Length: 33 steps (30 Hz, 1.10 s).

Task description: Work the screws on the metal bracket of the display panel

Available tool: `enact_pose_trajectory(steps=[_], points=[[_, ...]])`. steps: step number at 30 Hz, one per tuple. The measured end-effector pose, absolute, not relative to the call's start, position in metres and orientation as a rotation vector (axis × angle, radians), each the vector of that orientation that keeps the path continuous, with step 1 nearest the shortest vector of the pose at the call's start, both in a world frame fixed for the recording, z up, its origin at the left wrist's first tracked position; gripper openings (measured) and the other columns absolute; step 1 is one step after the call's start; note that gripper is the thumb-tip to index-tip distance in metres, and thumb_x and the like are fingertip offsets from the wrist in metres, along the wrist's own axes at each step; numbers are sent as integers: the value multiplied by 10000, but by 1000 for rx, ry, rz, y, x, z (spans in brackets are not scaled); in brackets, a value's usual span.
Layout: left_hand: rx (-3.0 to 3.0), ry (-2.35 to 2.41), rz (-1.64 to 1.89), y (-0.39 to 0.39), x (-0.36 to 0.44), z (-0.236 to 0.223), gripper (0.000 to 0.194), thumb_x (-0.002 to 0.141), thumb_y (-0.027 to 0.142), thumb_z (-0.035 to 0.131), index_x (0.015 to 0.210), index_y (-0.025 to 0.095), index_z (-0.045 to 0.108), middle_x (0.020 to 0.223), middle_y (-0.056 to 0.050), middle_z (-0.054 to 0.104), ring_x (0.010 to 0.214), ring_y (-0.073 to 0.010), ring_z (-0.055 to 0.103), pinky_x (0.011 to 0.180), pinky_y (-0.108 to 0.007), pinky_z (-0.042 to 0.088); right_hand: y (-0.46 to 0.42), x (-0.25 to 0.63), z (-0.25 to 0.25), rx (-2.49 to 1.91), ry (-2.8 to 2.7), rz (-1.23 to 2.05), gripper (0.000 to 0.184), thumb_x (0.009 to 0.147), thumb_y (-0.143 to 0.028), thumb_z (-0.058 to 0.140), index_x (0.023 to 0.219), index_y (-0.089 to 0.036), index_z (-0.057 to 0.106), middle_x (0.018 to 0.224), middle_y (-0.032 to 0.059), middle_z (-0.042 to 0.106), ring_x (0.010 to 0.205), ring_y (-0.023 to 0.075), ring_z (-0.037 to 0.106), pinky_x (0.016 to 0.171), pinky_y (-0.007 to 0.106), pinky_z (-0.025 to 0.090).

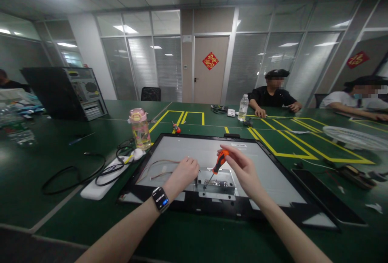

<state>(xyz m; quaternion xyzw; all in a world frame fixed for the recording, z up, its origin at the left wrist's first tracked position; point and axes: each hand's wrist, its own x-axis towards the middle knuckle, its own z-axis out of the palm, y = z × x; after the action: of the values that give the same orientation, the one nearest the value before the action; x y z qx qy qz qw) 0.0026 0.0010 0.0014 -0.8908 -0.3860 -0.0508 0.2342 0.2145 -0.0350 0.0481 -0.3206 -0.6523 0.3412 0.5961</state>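
A flat display panel (266,182) with a grey back and black frame lies in front of me. Near its close edge sits a metal bracket (230,190) with a small circuit board inside. My right hand (244,170) is closed around the orange and black handle of a screwdriver (222,158), tilted, with its tip down at the bracket's left part. My left hand (183,174), a smartwatch (160,199) on its wrist, is curled at the bracket's left end; its fingertips are partly hidden. Thin wires (151,165) lie on the panel left of it.
To the left are a white power strip (104,178) with black cables, a pink-lidded bottle (140,129) and a computer case (57,93). A small red screwdriver (176,128) lies behind the panel. On the right is a dark flat panel (327,194). Co-workers sit across the table.
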Motion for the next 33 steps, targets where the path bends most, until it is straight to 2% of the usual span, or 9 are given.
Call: enact_pose_trajectory(steps=[2, 7, 12, 16, 19, 22, 25, 28, 33], points=[[-2432, -1050, -136, 1, 2, 0, 186, 932, 49, 453, 901, 115, 624, 877, -122, 643, 835, -264, 582, 744, -372, 403, -34, 215, 47, -744, -1518, 817, 255, 880, -370, 606, 1100, -273, 692, 1046, 62, 727, 1000, 238, 668, 911, 421, 527], [-2432, -1065, -147, 0, 2, 1, 200, 938, 51, 440, 906, 113, 627, 870, -123, 640, 834, -265, 580, 740, -372, 401, -35, 214, 46, -709, -1522, 782, 207, 839, -360, 662, 1014, -270, 725, 1028, 60, 716, 954, 236, 675, 846, 388, 558], [-2441, -1069, -151, -2, 3, 3, 199, 941, 56, 438, 904, 118, 623, 871, -119, 637, 832, -260, 580, 743, -366, 404, -39, 213, 48, -705, -1570, 853, 314, 900, -366, 585, 1193, -276, 650, 1089, 76, 729, 1041, 250, 672, 934, 457, 527], [-2484, -1104, -183, 0, -1, 2, 178, 918, 42, 465, 904, 128, 621, 900, -109, 632, 864, -252, 576, 780, -358, 422, -40, 212, 50, -693, -1575, 860, 307, 904, -365, 578, 1191, -287, 653, 1137, 76, 709, 1054, 254, 667, 927, 441, 529], [-2643, -1243, -354, 2, -6, 2, 218, 899, 35, 466, 949, 152, 642, 962, -84, 622, 916, -229, 572, 812, -328, 442, -39, 212, 49, -713, -1568, 785, 269, 878, -354, 616, 1128, -286, 689, 1068, 64, 705, 972, 236, 675, 862, 393, 545], [-2861, -1405, -684, 2, -9, 4, 299, 922, 78, 410, 1046, 182, 661, 999, -63, 619, 966, -200, 572, 860, -296, 453, -37, 212, 47, -745, -1548, 641, 218, 826, -347, 679, 1021, -265, 730, 952, 58, 686, 881, 226, 655, 798, 370, 542], [-3023, -1442, -908, 0, -9, 6, 294, 946, 186, 403, 1088, 186, 661, 1046, -63, 623, 1012, -204, 562, 921, -308, 445, -37, 213, 47, -744, -1581, 630, 262, 890, -354, 591, 1107, -260, 704, 998, 65, 687, 937, 232, 649, 865, 399, 519], [-3127, -1438, -963, 1, -11, 6, 314, 937, 213, 404, 1139, 178, 642, 1118, -70, 609, 1073, -209, 537, 989, -329, 412, -38, 213, 48, -735, -1600, 665, 300, 930, -344, 526, 1182, -262, 666, 1048, 66, 700, 997, 236, 651, 905, 409, 505], [-3263, -1433, -910, 7, -17, 3, 380, 879, 203, 482, 1241, 194, 595, 1169, -63, 567, 1125, -205, 512, 1048, -324, 363, -38, 214, 49, -754, -1570, 598, 217, 859, -342, 637, 1032, -251, 731, 963, 66, 695, 890, 228, 651, 823, 385, 533]])
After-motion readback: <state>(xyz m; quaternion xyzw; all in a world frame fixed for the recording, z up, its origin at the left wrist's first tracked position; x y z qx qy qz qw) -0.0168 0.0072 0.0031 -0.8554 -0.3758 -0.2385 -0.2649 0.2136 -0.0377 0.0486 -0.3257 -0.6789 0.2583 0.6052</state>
